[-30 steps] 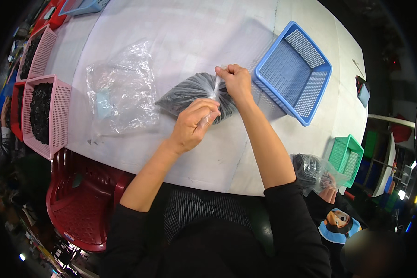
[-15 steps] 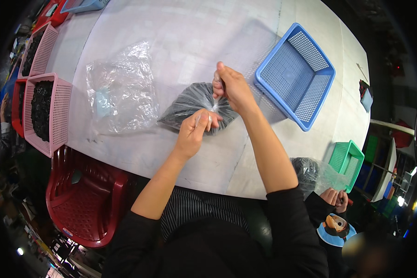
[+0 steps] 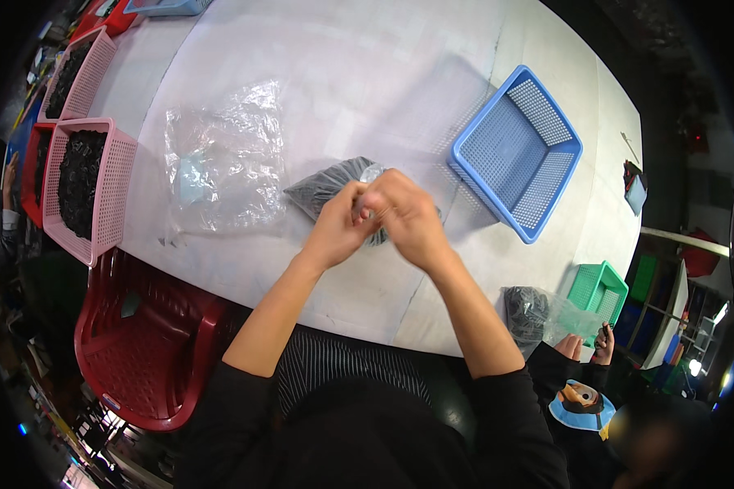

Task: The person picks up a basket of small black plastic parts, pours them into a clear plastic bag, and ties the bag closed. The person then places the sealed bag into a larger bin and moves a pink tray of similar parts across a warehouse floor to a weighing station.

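- The left hand and the right hand meet at the neck of a clear plastic bag filled with small dark parts, which lies on the white table directly in front of the person.
- Grip state: both hands are clamped on the gathered mouth of the bag, fingers curled in and knuckles touching; the exact finger placement is hidden.
- Judged step: closing or sealing the bag mouth. The bag body rests flat on the table, to the left of and behind the hands.
- Next move, as a judgement: it calls for keeping the neck pinched tight so the parts stay inside while the closure is finished.
- A stack of empty crinkled clear plastic bags lies just left of the filled bag.
- An empty blue perforated plastic basket stands to the right, apart from the hands.
- A pink perforated plastic basket holding dark parts sits at the left table edge.
- A red plastic chair stands below that edge.
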### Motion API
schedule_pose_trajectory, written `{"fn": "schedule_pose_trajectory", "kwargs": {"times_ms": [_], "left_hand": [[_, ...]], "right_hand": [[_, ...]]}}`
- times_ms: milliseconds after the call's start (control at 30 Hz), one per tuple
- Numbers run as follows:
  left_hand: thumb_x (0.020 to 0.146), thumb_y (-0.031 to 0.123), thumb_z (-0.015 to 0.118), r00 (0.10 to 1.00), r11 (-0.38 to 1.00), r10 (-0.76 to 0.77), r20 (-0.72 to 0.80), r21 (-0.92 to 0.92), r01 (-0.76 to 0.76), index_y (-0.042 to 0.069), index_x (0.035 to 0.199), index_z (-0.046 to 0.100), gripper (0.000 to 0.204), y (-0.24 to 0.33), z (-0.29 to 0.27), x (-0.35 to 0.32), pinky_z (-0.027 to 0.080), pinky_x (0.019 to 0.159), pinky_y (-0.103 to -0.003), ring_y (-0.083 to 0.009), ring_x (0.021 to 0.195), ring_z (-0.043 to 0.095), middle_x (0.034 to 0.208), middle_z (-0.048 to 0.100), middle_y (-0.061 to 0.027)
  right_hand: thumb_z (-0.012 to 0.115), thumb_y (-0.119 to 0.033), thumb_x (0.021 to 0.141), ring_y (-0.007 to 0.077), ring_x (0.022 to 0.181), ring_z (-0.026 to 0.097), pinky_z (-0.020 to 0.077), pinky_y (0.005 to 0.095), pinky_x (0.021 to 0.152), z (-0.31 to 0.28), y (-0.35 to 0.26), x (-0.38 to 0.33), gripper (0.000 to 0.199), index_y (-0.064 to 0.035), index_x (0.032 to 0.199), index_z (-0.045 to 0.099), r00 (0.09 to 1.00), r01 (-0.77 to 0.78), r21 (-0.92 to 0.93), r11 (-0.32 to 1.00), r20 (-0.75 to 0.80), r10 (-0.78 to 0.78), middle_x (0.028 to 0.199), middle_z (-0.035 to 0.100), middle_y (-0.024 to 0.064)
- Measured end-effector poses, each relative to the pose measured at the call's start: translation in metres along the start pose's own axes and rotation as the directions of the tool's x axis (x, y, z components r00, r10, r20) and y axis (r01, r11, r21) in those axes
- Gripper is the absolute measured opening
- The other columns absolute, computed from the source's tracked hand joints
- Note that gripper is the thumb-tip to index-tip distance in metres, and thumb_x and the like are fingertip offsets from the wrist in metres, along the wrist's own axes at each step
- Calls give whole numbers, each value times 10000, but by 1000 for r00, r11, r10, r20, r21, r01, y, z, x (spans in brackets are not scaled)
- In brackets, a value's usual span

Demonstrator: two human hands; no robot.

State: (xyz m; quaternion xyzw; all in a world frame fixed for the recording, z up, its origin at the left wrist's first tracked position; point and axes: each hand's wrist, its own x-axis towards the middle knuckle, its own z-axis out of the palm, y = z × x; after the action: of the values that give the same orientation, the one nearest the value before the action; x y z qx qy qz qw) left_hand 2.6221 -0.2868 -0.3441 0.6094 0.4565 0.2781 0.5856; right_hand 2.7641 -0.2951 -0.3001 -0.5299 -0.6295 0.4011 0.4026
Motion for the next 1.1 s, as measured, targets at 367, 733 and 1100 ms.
{"fn": "schedule_pose_trajectory", "kwargs": {"times_ms": [367,733,1100], "left_hand": [[861,143,636,998,995,57,25,-78,-55,60,901,589,104,15,-25,-18,432,487,-239,-86,550,559,671,633,-29],[748,20,729,960,708,-77,270,-662,244,18,813,580,163,2,-45,-82,514,630,-226,-112,710,618,766,635,-48],[698,-23,654,987,971,139,86,-210,-118,45,692,497,172,36,-31,-93,432,580,-300,-154,618,542,678,569,-53]], "right_hand": [[618,-154,865,98,696,540,459,240,608,-24,9,37,134,-36,895,674,779,-418,31,908,526,341,768,594,9],[634,3,826,116,551,591,489,229,516,52,-84,-104,50,40,820,601,942,-295,145,944,-119,313,686,604,58],[739,-9,601,313,954,523,420,393,805,39,-58,-83,341,-17,909,593,993,102,-425,899,92,-69,933,599,120]]}}
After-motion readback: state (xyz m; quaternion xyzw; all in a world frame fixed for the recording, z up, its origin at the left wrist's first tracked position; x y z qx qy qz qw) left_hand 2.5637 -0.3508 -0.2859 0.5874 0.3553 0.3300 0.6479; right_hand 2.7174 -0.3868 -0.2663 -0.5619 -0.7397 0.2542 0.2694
